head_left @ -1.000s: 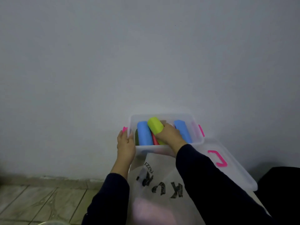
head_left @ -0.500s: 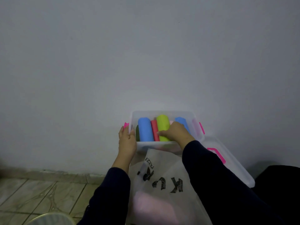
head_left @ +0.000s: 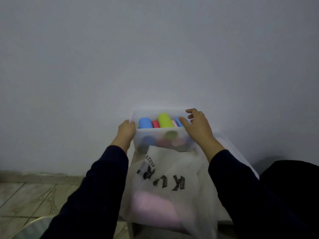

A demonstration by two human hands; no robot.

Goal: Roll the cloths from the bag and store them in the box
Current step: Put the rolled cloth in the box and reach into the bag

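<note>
- Risk first: the box [head_left: 162,144] is tilted toward the person, its near wall facing the camera, and only the left hand [head_left: 126,131] grips it, at the left corner of its rim; should that grip slip, I judge the box could tip further and spill its rolls
- Rolled cloths lie side by side just beyond the left fingers [head_left: 124,123]: a blue roll [head_left: 145,123] nearest them, then a red roll [head_left: 155,124], a lime-green roll [head_left: 165,120] riding highest, a sliver of pink and a second blue roll [head_left: 179,121] right under the right fingers [head_left: 183,121]
- The right hand [head_left: 198,127] is spread above the right end of the box, fingers straight to loosely bent and holding nothing; whether the fingertips touch the blue roll below them cannot be told
- The green roll sits proud of its neighbours, so a careless brush from the right fingers might knock it loose or let it unroll
- The bag [head_left: 169,180], white with dark lettering, lies nearer the person than both hands, its top edge lapping the foot of the box; a pale pink cloth [head_left: 153,209] shows through it, so I judge the task not finished
- Bag fabric caught under the box could drag it when that cloth is pulled out
- Surface and room: what carries the box is mostly hidden; a plain grey wall [head_left: 155,49] rises beyond the fingers, and a tiled floor [head_left: 25,200] shows low to the left of the left sleeve
</note>
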